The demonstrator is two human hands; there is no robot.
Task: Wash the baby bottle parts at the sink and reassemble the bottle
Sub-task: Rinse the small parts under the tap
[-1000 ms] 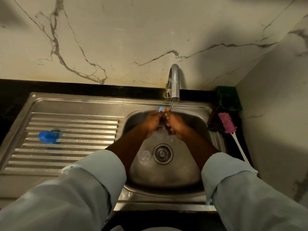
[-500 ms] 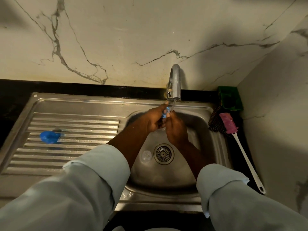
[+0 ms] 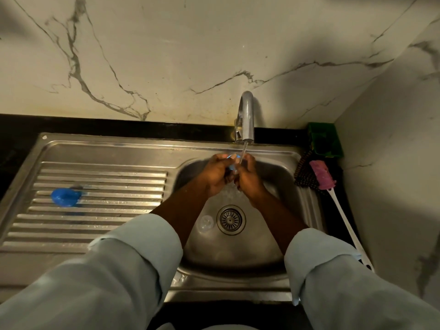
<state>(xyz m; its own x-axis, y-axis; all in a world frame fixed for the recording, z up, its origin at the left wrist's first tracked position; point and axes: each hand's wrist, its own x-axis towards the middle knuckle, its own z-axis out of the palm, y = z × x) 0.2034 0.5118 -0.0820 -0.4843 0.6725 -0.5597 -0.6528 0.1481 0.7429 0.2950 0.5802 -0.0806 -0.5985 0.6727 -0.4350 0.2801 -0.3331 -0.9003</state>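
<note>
A: What could go wrong?
B: Both hands, left (image 3: 217,176) and right (image 3: 248,178), are together round a small blue part (image 3: 231,160) under the tap (image 3: 246,115), over the sink's (image 3: 283,177) back edge. Wet, it could slip toward the drain (image 3: 231,219).
A: Which way does it point?
B: Can't tell; fingers hide its axis. A clear piece (image 3: 206,222) lies beside the drain; a blue cap (image 3: 64,197) sits near the drainboard's (image 3: 100,225) left edge.
</note>
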